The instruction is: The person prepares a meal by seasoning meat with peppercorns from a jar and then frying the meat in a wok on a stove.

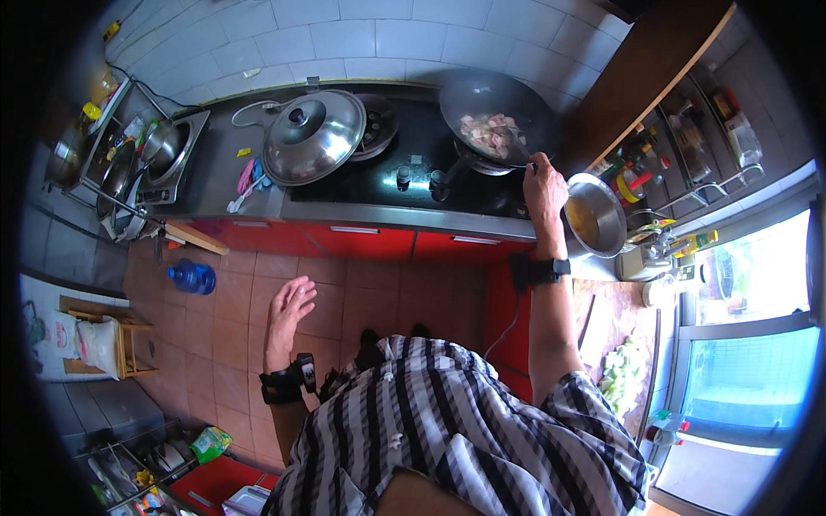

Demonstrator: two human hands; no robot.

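Observation:
A dark wok (490,97) stands on the right burner of a black gas stove (361,193). Pieces of pale pink meat (487,132) lie in it. My right hand (546,187) grips the handle of a cooking utensil, probably a spatula (518,143), whose far end reaches the meat. The wok's own handle (452,177) points toward me, free of both hands. Over the tiled floor, my left hand (292,308) hangs in the air with nothing in it, its fingers loosely extended.
A domed steel lid (314,137) partly covers the left burner. Right of the stove is a steel bowl (606,222) holding yellowish contents. Cut green vegetables (624,371) and a cleaver (595,322) lie on the board. A blue water jug (192,276) is on the floor.

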